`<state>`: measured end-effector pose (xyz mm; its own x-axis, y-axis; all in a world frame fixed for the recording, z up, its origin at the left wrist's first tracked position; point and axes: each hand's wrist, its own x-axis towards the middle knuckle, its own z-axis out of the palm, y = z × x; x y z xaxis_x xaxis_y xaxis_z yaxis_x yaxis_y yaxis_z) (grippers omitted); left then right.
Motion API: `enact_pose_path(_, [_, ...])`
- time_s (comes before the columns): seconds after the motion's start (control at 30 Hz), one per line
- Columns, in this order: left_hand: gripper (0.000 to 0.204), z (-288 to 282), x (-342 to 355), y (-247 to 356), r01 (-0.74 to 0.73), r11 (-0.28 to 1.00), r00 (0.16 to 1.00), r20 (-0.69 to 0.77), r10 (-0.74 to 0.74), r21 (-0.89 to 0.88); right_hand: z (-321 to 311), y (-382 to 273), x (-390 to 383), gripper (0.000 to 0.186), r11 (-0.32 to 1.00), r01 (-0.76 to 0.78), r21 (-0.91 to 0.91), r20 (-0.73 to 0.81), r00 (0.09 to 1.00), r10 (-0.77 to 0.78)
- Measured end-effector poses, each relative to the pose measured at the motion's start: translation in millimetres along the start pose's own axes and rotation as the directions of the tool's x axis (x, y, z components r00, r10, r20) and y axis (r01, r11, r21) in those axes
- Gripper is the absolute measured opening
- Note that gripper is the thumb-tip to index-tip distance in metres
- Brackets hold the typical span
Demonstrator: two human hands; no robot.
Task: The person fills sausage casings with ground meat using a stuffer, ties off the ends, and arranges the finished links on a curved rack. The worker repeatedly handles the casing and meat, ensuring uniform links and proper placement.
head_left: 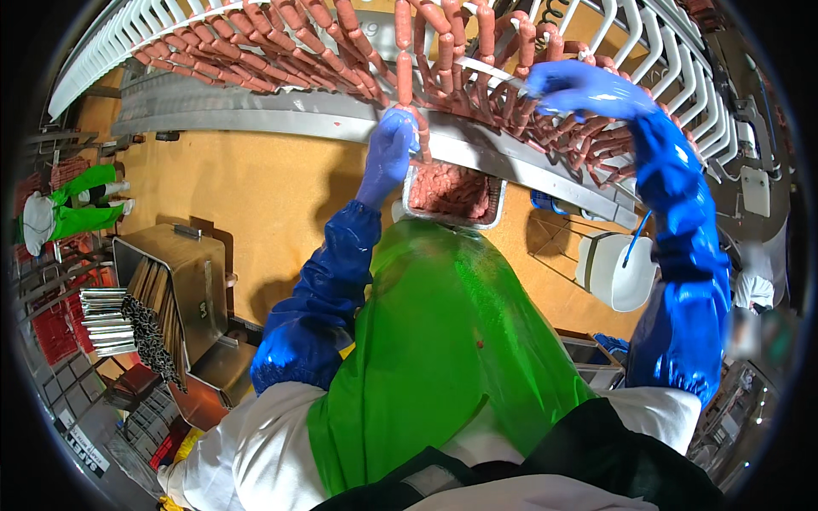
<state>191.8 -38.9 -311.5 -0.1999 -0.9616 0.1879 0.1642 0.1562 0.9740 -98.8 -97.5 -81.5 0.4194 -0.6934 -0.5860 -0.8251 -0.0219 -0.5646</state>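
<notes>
Links of pink raw sausage hang in front of me from a curved row of white hooks. My left hand, in a blue glove, is closed around a link of one hanging string at the centre. Two links of that string show beside and below its fingers. My right hand, gloved too, is raised among the hooks at the right, above the hanging sausages. Its fingers point left, bent but apart, with nothing visible in them. Below the left hand, a metal tray holds ground pink meat or loose sausage pieces.
A grey metal rail runs under the sausages. A white bucket with a blue handle stands at the right. At the left is a steel bin beside stacked metal bars. Another person in green stands far left.
</notes>
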Motion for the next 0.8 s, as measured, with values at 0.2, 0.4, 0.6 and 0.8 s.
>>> enact_pose_path(0.2, [0.017, 11.2, 0.0, 28.3, 0.141, 0.984, 0.989, -0.025, -0.144, -0.106, 22.9, -14.2, 98.9, 0.027, 0.981, 0.11, 0.158, 0.028, 0.993, -0.116])
enact_pose_path(0.4, [0.015, 13.6, -24.9, 28.0, 0.19, 0.98, 0.972, -0.124, -0.197, -0.066, 32.4, -3.8, 43.9, 0.015, 0.943, 0.298, 0.145, -0.003, 0.954, -0.301])
enact_pose_path(0.6, [0.017, 47.3, -15.9, 68.0, 0.22, 0.932, 0.945, -0.175, -0.277, -0.286, -58.9, 112.7, -140.2, 0.03, 0.984, 0.09, 0.154, -0.574, 0.819, 0.015])
enact_pose_path(0.8, [0.025, 77.7, -9.7, 102.4, -0.142, 0.947, 0.964, -0.179, 0.199, 0.288, -208.0, 280.6, -207.3, 0.007, 0.592, -0.577, -0.563, -0.825, 0.348, -0.445])
